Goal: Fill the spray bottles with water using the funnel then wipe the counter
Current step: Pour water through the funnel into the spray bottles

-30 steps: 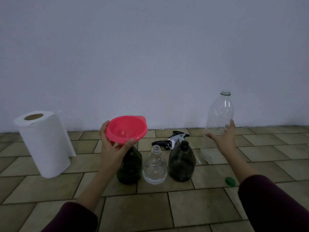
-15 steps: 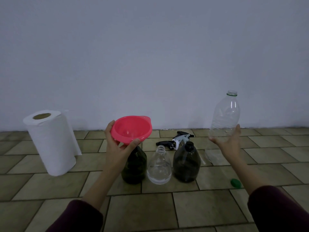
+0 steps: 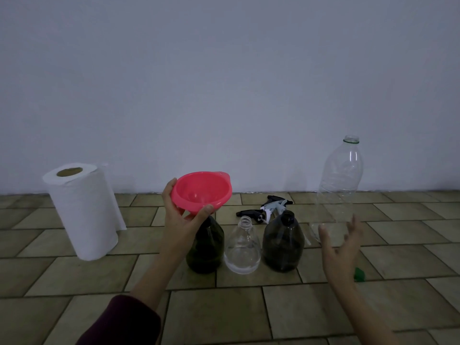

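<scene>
Since half a second ago the right hand (image 3: pixel 342 247) has let go of the clear water bottle (image 3: pixel 339 185): its fingers are now spread open just below and in front of the bottle's base, blurred, and the empty, uncapped bottle stands upright on the tiled surface (image 3: pixel 249 317). The left hand (image 3: pixel 183 222) stays clamped on the rim of the pink funnel (image 3: pixel 201 191), thumb on the near edge, holding it over the dark green spray bottle (image 3: pixel 205 247). Beside that stand a clear spray bottle (image 3: pixel 242 247) with a little water at the bottom and a dark brown spray bottle (image 3: pixel 283 241), both open. Trigger spray heads (image 3: pixel 265 209) lie behind them. A paper towel roll (image 3: pixel 83 210) stands at the left; a green cap (image 3: pixel 359 274) lies by the right wrist.
</scene>
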